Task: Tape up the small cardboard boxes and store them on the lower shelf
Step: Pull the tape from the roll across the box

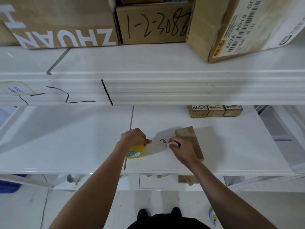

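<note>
The left hand (134,138) is curled around a roll of clear yellowish tape (134,152), gripping it from above with the fingers wrapped over the rim, while the right hand (180,148) pinches the free end of the tape between thumb and fingertips; a stretch of pulled-out tape (156,145) spans the gap between the two hands, nearly see-through and slightly sagging. Just beyond and beneath the right hand lies the small cardboard box (192,141), a long narrow carton resting flat on the middle shelf (82,138), with a strip of tape seemingly already over its far end, though the glare makes that hard to confirm. The box looks light and fairly stiff, likely to slide on the smooth white shelf if pressed from the side, so it would best be steadied from above or held by its long sides while the tape is laid down. The tape itself is thin, floppy and sticky; it would probably fold on itself if tension dropped, so keeping both ends pulled apart seems wise. Further back on the same shelf stand three small taped boxes (215,111) side by side, and below the shelf edge more cardboard pieces (186,179) show on the lower shelf (156,182).
</note>
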Tool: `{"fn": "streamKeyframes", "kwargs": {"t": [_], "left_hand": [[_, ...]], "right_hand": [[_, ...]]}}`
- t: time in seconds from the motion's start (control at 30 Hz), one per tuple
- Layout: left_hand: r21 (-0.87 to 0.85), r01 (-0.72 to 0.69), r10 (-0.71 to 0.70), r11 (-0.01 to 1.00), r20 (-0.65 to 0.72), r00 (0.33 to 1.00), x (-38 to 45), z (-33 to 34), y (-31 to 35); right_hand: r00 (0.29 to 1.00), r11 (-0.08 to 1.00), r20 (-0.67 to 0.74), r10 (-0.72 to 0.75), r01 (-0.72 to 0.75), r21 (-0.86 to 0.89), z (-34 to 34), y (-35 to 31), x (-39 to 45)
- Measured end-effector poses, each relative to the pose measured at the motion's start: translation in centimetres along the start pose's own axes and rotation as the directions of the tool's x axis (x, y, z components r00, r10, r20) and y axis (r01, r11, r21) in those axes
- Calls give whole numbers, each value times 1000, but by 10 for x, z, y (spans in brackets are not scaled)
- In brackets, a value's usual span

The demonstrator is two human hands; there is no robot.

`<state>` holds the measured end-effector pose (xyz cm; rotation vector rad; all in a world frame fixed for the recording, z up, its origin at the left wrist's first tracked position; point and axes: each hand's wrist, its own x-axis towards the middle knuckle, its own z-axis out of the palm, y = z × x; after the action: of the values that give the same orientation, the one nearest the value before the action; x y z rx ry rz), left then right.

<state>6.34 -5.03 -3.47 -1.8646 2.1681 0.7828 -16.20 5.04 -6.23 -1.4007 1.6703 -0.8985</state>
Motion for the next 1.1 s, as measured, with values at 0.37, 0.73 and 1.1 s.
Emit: {"fn": "streamKeyframes", "kwargs": {"t": [0.37,0.73,1.1], "left_hand": [[-7,-5,5,1000,3,1000,1,0,0],[-6,-16,16,1000,3,1000,3,1,-1],[-46,-9,9,999,10,1000,4,0,-4]], "right_hand": [[1000,998,15,18,-19,56,-2,0,1],[999,997,17,42,-44,70,-6,-1,1],[999,998,29,44,-45,49,-5,-2,1]]}}
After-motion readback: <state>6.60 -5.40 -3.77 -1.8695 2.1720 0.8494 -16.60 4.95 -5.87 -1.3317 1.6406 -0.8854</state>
